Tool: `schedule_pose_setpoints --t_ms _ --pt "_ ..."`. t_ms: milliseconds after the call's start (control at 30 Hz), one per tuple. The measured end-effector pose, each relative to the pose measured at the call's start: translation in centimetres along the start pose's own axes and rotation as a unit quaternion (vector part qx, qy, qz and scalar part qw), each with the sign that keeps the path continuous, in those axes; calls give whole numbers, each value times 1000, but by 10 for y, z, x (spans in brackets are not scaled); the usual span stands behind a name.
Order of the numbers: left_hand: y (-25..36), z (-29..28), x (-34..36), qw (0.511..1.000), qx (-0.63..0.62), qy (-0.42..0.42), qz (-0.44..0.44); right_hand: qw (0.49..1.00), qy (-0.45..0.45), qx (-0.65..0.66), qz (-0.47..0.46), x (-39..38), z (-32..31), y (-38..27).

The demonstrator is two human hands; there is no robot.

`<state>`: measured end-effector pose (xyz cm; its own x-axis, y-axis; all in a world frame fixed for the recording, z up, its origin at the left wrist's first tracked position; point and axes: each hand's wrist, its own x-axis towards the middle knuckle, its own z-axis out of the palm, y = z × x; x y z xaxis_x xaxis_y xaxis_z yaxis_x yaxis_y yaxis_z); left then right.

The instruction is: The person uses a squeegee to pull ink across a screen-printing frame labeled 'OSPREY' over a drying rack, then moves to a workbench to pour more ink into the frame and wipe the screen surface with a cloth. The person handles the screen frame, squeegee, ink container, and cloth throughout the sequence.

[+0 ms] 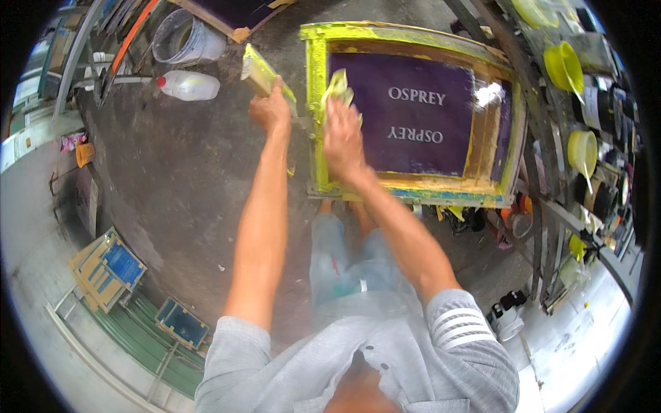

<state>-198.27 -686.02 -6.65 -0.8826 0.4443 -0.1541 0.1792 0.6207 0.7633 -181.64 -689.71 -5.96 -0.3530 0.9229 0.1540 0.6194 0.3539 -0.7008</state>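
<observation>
My left hand is closed around a squeegee, a flat wooden-looking bar smeared with yellow ink, held up left of the frame. A yellow-stained rag sits under the fingers of my right hand, which presses it against the left side of a screen-printing frame. Thick yellow ink coats that frame's rim. Its dark purple mesh carries two lines of pale lettering, one upside down. Brown tape borders the mesh, and light glints near its right end. Motion slightly blurs my right hand.
A grey-white bucket and a white plastic bottle with a red cap are on the floor at the far left. Yellow ink tubs line the right-hand rack. Smaller frames lean at the lower left.
</observation>
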Motion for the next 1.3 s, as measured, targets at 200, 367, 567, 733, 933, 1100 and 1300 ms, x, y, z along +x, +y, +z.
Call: schedule_pose_setpoints --t_ms 200,367,567,733,933,1100,1300 --pt "7 -1 4 998 -6 -20 -53 986 -154 -50 -39 -108 -70 7" --pt "7 -3 3 996 -34 -14 -76 973 -181 -132 56 -106 -202 104" --pt "9 -1 -2 993 112 26 20 969 -216 -61 104 -109 -172 96" --pt "8 2 -1 996 86 16 22 975 -211 -31 63 -91 -70 -8" --pt "-2 -5 12 992 123 -6 -22 985 -135 -106 3 -98 -31 -12" --pt "2 2 8 1000 15 -16 -20 984 -139 -109 26 -105 -176 86" --pt "10 1 7 999 26 -21 -24 945 -21 81 316 -109 -304 181"
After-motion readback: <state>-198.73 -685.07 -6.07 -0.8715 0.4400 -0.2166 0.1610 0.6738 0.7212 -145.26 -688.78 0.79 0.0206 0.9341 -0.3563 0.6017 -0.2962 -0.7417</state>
